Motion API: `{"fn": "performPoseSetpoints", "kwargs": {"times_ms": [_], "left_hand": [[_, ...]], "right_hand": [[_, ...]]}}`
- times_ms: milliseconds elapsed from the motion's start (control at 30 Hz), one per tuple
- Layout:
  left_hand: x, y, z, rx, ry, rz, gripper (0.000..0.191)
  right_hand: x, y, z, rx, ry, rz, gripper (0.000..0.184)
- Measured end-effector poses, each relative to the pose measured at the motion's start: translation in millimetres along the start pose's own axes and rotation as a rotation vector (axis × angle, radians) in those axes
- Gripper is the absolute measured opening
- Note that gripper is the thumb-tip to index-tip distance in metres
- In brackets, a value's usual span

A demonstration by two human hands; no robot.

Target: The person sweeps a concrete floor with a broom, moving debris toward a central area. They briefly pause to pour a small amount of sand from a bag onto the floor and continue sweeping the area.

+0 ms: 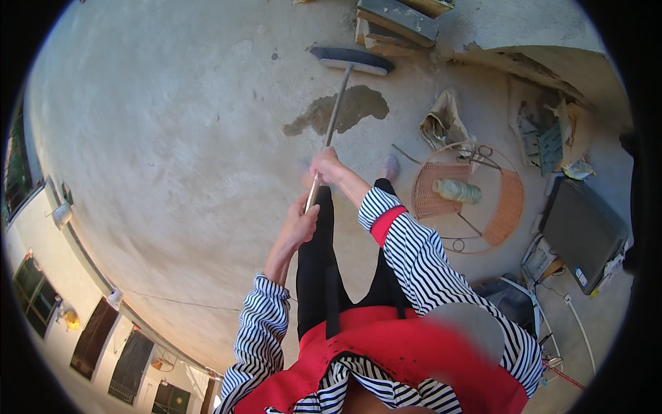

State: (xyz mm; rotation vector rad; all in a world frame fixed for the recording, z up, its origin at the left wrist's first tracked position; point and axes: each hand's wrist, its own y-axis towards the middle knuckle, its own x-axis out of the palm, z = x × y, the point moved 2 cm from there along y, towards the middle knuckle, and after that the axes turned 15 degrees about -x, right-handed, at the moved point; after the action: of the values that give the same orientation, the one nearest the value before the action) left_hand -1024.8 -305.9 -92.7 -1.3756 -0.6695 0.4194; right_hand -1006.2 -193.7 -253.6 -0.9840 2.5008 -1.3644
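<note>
Both my hands grip the pole of a push broom [352,60]. My left hand [300,220] is closed around the top end of the metal handle [336,111]. Farther down the pole, my right hand [328,164] wraps around it. The broom's wide head, with dark bristles and a pale back, rests on the concrete floor [181,129] ahead of me. Between the head and my feet lies a dark, irregular patch [357,106] on the floor, beneath the handle.
To my right stands a wicker chair [439,191] holding a roll of pale green twine [457,191]. Near it are a crumpled sack [446,119] and a black flat-screen monitor or television [583,230]. Stacked boards or blocks [398,23] sit beyond the broom head. Doorways [93,334] line the left wall.
</note>
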Motion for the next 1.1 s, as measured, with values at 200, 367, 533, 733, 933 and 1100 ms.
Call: {"fn": "performPoseSetpoints", "kwargs": {"times_ms": [200, 367, 533, 733, 933, 1100], "left_hand": [[9, -34, -5, 0.153, 0.164, -0.009, 0.048], [-23, -2, 21, 0.098, 0.051, -0.040, 0.042], [-55, -39, -2, 0.184, -0.028, 0.086, 0.051], [-90, -69, 18, 0.853, 0.470, 0.557, 0.048], [-125, -74, 9, 0.660, 0.549, 0.582, 0.052], [-105, -78, -23, 0.479, 0.515, 0.577, 0.055]], "right_hand": [[-16, -58, -12, 0.045, 0.317, 0.100, 0.022], [2, -13, -23, -0.043, 0.075, -0.019, 0.023], [70, -26, -23, 0.014, 0.205, -0.073, 0.025], [108, -35, -78, 0.056, 0.313, -0.269, 0.019], [126, -17, -76, 0.174, 0.400, -0.327, 0.017], [127, -37, -32, 0.100, 0.319, -0.325, 0.008]]}}
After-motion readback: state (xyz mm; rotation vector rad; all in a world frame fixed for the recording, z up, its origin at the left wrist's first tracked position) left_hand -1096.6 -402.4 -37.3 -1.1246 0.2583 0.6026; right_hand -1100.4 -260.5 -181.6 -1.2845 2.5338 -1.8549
